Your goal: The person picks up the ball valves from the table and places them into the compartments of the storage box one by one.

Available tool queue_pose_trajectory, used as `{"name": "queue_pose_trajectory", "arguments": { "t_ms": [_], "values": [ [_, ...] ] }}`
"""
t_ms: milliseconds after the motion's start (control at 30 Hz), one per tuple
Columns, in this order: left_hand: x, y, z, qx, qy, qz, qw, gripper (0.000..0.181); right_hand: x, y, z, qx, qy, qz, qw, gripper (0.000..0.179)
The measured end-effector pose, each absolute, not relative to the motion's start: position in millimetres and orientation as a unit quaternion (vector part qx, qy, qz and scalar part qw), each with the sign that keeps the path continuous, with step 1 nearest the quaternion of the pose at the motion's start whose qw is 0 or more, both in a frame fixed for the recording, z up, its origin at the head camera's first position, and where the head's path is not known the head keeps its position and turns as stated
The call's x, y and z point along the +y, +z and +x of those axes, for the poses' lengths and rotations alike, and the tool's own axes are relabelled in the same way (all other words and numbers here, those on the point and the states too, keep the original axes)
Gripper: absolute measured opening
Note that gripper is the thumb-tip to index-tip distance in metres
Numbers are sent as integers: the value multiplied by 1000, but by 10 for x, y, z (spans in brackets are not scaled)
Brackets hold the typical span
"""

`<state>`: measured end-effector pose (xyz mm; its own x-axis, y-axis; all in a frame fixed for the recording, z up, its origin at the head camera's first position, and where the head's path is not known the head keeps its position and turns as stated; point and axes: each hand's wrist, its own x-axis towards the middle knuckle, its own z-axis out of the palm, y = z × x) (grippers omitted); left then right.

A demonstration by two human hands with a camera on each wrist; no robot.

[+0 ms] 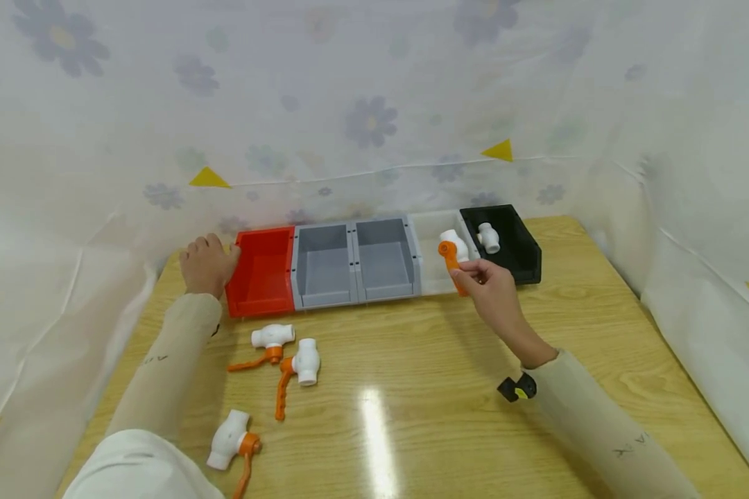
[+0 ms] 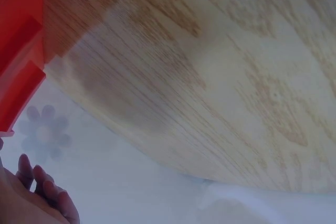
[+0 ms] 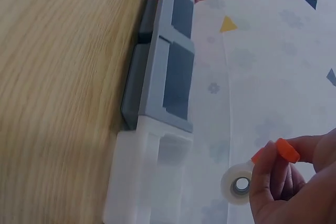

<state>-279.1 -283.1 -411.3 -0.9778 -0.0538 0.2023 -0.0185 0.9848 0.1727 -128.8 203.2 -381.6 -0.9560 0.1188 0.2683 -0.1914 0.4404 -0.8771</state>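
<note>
Between the thumb and fingers of my right hand [image 1: 494, 290] is the orange handle of a white ball valve [image 1: 454, 242]. The valve is in the air over the white bin [image 1: 433, 277]; its round open end shows in the right wrist view. My left hand [image 1: 207, 265] is at the left side of the red bin [image 1: 262, 274], thumb at its rim, the other fingers loosely bent and holding nothing. Another white valve [image 1: 489, 238] lies in the black bin [image 1: 524, 260]. Several ball valves with orange handles lie on the table, including one [image 1: 229, 438] near the left forearm.
Two grey bins [image 1: 356, 298] stand between the red and white ones, all in one row along the back of the wooden table [image 1: 449, 416]. Behind the row hangs a pale flowered sheet [image 1: 324, 104], with more sheeting at both sides.
</note>
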Motion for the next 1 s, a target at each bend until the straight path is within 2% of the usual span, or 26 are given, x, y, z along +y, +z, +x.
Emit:
{"name": "queue_pose_trajectory", "arguments": {
  "t_ms": [167,300,633,1000],
  "values": [
    [-2851,-4120,-2791,-991,-84,18,105,50,2001,-3866,-1498,-858,473,32,199,26],
    [-2853,-4110,-2783,-991,-79,20,109,50,1951,-3898,-1678,-869,444,43,213,22],
    [-2834,-4116,-2792,-991,-76,16,106,49,1896,-4049,-2040,-908,352,51,221,14],
    [-2856,-4136,-2807,-991,-82,16,107,51,1775,-4170,-2251,-936,297,44,184,11]
  ]
}}
